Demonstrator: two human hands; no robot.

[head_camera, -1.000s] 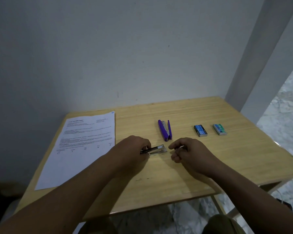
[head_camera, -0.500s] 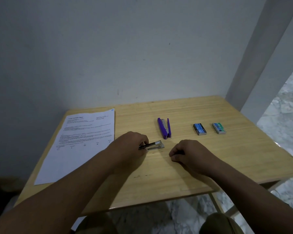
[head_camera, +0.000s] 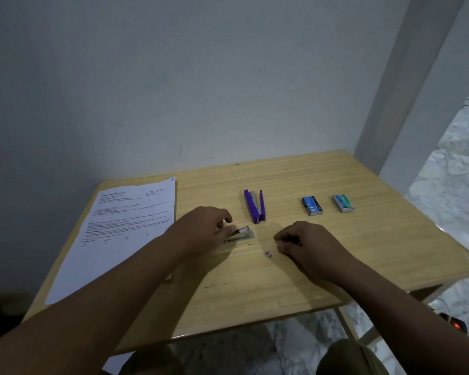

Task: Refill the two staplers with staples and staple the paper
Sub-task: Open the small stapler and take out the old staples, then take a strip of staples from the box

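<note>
A small silver stapler [head_camera: 241, 234] lies on the wooden table [head_camera: 363, 239] near its middle, and my left hand [head_camera: 201, 228] grips its rear end. My right hand [head_camera: 301, 243] rests on the table to the right of it, fingers curled around something thin and dark that I cannot make out. A tiny piece [head_camera: 268, 254] lies on the table between my hands. A purple stapler [head_camera: 254, 205] lies opened flat just behind. A blue staple box [head_camera: 312, 205] and a green staple box [head_camera: 343, 203] sit further right. Printed paper [head_camera: 119, 234] lies at the left.
The table stands against a grey wall [head_camera: 173, 90], with a white pillar [head_camera: 406, 90] at its back right corner. Marble floor [head_camera: 450, 185] shows to the right and below the front edge. A power strip with a red light [head_camera: 455, 324] lies on the floor.
My right hand has pulled back from the silver stapler towards the right and front. A tiny piece now lies on the table between my hands. My left hand stays on the stapler.
</note>
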